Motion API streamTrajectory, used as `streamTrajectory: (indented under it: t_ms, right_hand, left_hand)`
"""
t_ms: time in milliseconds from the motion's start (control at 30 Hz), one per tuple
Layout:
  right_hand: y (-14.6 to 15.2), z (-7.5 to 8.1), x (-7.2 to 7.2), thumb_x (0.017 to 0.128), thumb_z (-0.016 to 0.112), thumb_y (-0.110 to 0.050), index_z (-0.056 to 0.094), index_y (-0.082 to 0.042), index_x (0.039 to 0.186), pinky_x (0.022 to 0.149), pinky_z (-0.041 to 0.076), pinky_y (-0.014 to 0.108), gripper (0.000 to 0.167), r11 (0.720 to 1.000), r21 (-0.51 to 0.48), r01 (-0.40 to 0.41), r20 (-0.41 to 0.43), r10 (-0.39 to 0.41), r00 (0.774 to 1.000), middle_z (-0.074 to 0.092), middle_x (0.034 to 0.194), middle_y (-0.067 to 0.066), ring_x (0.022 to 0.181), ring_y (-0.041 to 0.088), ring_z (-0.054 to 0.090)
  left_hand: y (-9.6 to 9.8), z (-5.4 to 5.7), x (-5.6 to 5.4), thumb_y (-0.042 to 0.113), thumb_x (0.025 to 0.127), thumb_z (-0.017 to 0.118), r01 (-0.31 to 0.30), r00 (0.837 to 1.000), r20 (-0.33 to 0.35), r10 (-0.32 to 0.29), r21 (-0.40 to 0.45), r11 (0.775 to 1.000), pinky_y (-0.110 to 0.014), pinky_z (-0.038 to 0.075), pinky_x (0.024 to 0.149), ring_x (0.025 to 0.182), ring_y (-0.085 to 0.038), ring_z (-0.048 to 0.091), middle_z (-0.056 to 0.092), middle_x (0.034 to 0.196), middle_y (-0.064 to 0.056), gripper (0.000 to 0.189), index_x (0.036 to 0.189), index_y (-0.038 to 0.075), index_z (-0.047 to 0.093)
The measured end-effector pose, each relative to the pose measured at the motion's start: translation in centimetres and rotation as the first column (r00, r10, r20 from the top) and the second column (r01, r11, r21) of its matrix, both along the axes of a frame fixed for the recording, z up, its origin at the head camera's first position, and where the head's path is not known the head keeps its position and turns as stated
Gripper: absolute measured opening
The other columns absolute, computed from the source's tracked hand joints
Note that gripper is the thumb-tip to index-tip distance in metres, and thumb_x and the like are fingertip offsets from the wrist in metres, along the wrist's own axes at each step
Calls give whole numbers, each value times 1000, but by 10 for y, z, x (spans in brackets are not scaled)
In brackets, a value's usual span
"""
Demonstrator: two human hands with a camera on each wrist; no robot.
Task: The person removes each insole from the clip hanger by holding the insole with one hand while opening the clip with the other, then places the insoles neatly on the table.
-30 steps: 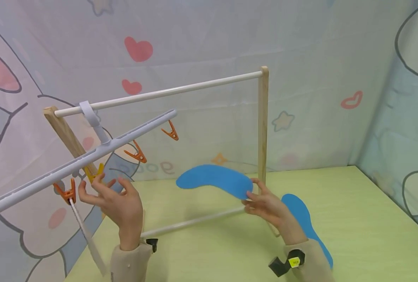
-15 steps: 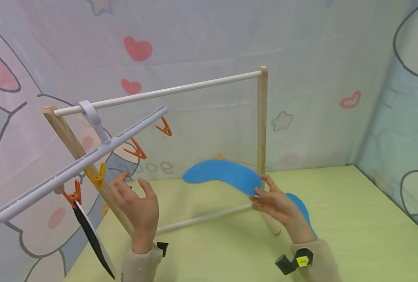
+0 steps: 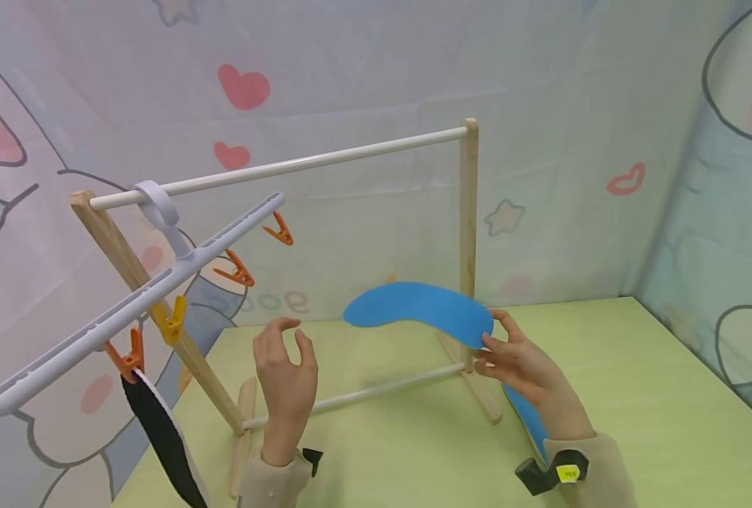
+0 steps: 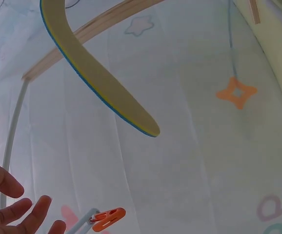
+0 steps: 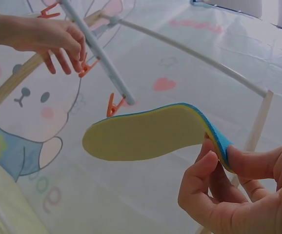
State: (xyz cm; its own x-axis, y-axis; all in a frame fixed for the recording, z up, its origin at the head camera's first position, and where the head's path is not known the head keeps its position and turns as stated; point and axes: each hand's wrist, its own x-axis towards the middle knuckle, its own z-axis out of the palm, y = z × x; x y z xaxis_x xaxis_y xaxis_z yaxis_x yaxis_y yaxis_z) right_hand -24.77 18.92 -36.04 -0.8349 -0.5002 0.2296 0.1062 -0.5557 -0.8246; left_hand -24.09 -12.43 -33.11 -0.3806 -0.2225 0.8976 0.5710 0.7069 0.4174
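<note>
My right hand [image 3: 535,370] pinches one end of a curved blue insole [image 3: 420,307] between thumb and fingers. The insole bends in the air, and its pale underside shows in the right wrist view. My left hand [image 3: 286,384] is raised to the left of it, fingers loosely bent and holding nothing. Left of that hand, a pale grey clip hanger [image 3: 128,307] hangs from the rack's top bar. It carries several clips, including a yellow clip [image 3: 173,321] and an orange clip [image 3: 128,355]. From this orange clip hangs a flat black piece [image 3: 163,437] with a white edge.
A second blue insole [image 3: 525,416] lies on the green tabletop [image 3: 636,395], partly behind my right forearm. The wooden rack [image 3: 470,212] has a white top bar [image 3: 325,161] and a low white crossbar [image 3: 389,388]. A printed cloth backdrop stands behind.
My left hand has left the yellow clip and moved right. The right hand has shifted rightward with the insole. The hanger has swung, and the hanging piece now shows its black face.
</note>
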Motion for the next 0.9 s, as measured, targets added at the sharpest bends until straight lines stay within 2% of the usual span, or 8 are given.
streamTrajectory:
  t_ms: [300,600,900]
  right_hand:
    - [15,1,4,96,25,-1,37,-25,110,73,41,25,30,999,-40,-36,-40,34,999,50,97,0,81,15,53]
    - [27,5,9,97,22,-1,35,-24,112,74,41,26,30,996,-57,-64,-90,59,994,52,91,-1,82,16,53]
    - [41,5,13,97,20,0,37,-23,112,76,44,28,32,993,-83,-78,-105,69,992,53,90,0,84,17,54]
  left_hand:
    - [-2,-5,2,-8,80,51,12,1000,26,-13,23,1000,-40,38,70,79,-31,53,60,80,-16,9,86,-5,56]
    - [-2,-6,4,-4,83,51,26,998,48,-27,27,999,-31,43,66,71,-24,60,64,73,-12,7,89,-4,53]
    - [2,-8,6,-4,83,51,31,999,40,-31,4,1000,-38,44,60,65,-25,63,66,66,-9,4,84,-2,55]
